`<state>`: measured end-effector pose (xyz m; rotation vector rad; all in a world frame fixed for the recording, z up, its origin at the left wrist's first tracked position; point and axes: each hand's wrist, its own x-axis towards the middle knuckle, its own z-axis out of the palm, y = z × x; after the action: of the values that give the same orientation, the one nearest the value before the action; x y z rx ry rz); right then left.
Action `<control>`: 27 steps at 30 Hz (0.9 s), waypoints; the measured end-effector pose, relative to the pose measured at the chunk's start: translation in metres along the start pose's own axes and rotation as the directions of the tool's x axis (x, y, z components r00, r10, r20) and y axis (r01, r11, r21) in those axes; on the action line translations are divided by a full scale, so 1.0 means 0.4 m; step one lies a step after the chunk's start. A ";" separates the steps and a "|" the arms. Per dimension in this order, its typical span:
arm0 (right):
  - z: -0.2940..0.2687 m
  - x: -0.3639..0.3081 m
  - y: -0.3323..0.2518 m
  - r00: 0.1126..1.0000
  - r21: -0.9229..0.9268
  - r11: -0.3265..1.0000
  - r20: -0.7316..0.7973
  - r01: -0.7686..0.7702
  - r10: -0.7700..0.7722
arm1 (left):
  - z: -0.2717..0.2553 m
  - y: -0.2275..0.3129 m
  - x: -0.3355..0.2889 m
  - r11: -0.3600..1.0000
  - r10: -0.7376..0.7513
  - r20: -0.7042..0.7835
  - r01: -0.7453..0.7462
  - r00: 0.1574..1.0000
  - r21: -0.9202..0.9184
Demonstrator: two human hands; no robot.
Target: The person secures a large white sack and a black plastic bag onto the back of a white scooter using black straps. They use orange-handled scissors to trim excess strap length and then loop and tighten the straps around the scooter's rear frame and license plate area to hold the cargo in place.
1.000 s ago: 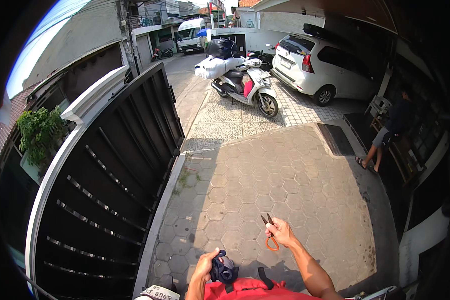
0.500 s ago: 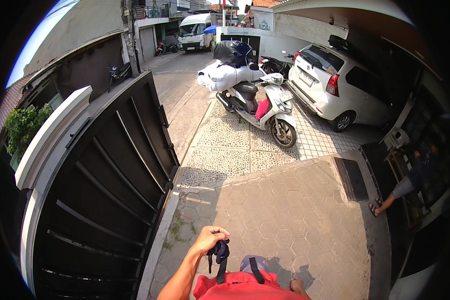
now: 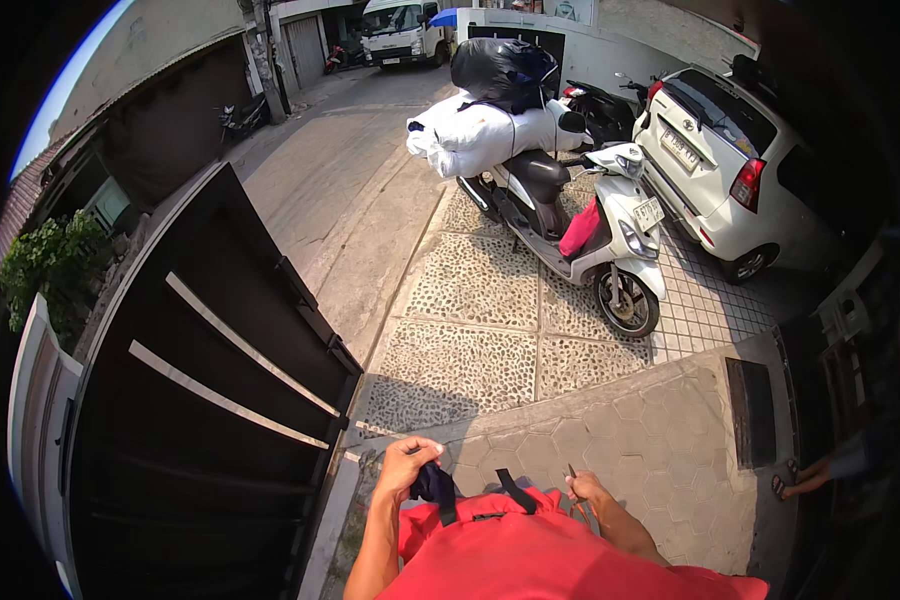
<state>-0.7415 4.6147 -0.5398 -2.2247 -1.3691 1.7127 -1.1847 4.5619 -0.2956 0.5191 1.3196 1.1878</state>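
Observation:
My left hand point(image 3: 407, 464) is closed on a crumpled dark navy cloth point(image 3: 434, 487), held in front of my red top point(image 3: 560, 555) beside a black strap point(image 3: 447, 502). What kind of cloth it is, I cannot make out. To the right, my right hand point(image 3: 586, 487) grips scissors point(image 3: 572, 469); a short pointed tip sticks up past the fingers and orange handle loops show below. Ahead stands a white scooter point(image 3: 610, 215), loaded at the back with large white sacks point(image 3: 490, 133) and a black bag point(image 3: 505, 74). Neither hand touches it.
A tall black gate point(image 3: 210, 340) stands at my left. A white car point(image 3: 715, 150) is parked beyond the scooter on the right. A white truck point(image 3: 400, 32) is on the road at the back. Another person's sandalled feet point(image 3: 792, 478) show at right, near a dark mat point(image 3: 752, 412).
I have come closer to the scooter and the car. My right hand, earlier low at my side, has risen into view with the scissors. The left still holds the dark cloth.

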 end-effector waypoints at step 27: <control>-0.817 1.676 -2.620 0.607 -0.330 0.769 -0.476 0.547 -0.636 | 0.467 1.241 2.953 0.867 0.315 0.163 -0.353 0.935 0.350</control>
<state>-1.1180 5.8381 -0.4107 -1.7644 -1.8004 0.6596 -1.4002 5.8370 -0.3634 1.1119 1.4127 1.1705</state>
